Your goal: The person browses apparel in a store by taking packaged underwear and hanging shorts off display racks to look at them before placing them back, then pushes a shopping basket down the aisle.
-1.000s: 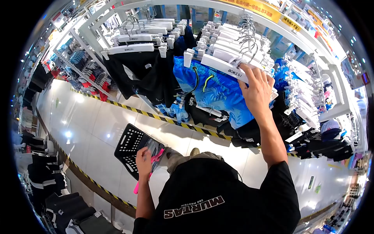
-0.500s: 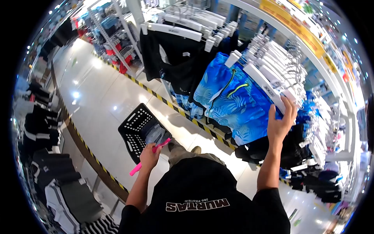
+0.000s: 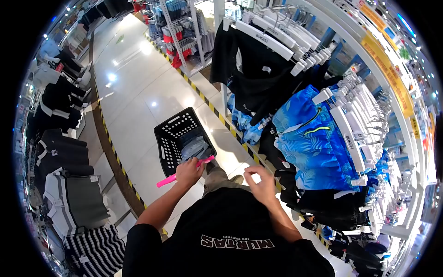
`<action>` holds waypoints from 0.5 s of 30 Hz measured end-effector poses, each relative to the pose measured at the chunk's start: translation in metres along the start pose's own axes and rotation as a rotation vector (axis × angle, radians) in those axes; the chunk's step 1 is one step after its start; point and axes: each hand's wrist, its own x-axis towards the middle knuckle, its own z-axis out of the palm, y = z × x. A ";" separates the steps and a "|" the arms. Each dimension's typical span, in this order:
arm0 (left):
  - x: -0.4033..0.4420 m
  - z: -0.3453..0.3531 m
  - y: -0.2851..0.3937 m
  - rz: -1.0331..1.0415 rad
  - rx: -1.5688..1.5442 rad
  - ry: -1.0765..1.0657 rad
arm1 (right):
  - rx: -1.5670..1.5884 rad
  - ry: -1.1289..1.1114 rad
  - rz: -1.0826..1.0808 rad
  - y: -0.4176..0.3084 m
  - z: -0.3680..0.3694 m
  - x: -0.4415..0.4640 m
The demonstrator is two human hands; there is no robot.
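My left hand (image 3: 190,172) is wrapped round the bright pink handle (image 3: 167,180) of a black shopping basket (image 3: 175,121). The basket hangs low in front of me, and folded greyish-blue items in what looks like clear wrapping (image 3: 194,147) lie inside it. My right hand (image 3: 261,184) is in front of my body, fingers loosely curled and apart, holding nothing. To its right, blue leaf-print shorts (image 3: 314,138) with a yellow-green drawstring hang from a white hanger (image 3: 347,138) on the rack. Black garments (image 3: 258,69) hang just beyond them.
A white metal rack (image 3: 417,184) with many white hangers runs along my right. Yellow-black striped tape (image 3: 203,98) edges the tiled aisle floor (image 3: 134,87). On the left are displayed polo shirts (image 3: 64,152) and a striped garment (image 3: 94,249). Another rack (image 3: 177,37) stands ahead.
My right hand has let go of the blue shorts' hanger and moved left, in front of my body. The view has turned, so the rack appears farther right. My left hand still holds the basket.
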 end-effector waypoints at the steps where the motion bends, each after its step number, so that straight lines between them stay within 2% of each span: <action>1: 0.002 -0.001 -0.003 -0.004 0.020 -0.003 | 0.026 -0.074 0.027 -0.003 0.008 -0.003; 6: 0.025 0.003 -0.023 0.045 0.033 0.028 | 0.105 -0.223 0.051 -0.003 0.022 0.000; 10: 0.045 -0.001 -0.043 0.074 0.074 0.019 | 0.035 -0.133 -0.028 0.003 0.016 0.022; 15: 0.073 -0.005 -0.076 0.165 0.107 0.059 | 0.047 0.055 0.007 0.008 0.007 0.054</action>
